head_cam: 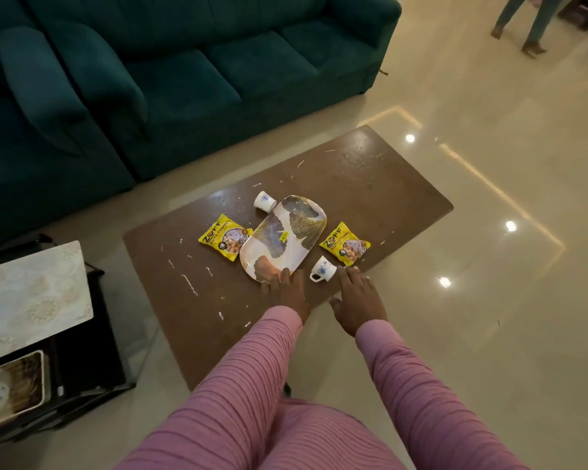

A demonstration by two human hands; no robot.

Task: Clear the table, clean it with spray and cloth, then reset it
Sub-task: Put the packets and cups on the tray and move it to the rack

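A brown coffee table (370, 195) streaked with white marks carries an oval leaf-patterned tray (286, 235). Two yellow snack packets lie beside it, one on its left (223, 236) and one on its right (345, 244). A white cup (264, 201) lies on its side at the tray's far end, and a second cup (323, 269) lies tipped near the front edge. My left hand (287, 293) reaches flat to the tray's near rim, fingertips touching it. With straight fingers, my right hand (358, 300) hovers just right of the second cup.
A teal sofa (184, 79) stands behind the table. At the left is a black side stand (92, 334) with a pale patterned top and a tray on its lower shelf. Glossy tile floor (489, 164) surrounds the table. A person's legs (530, 25) show at the far right.
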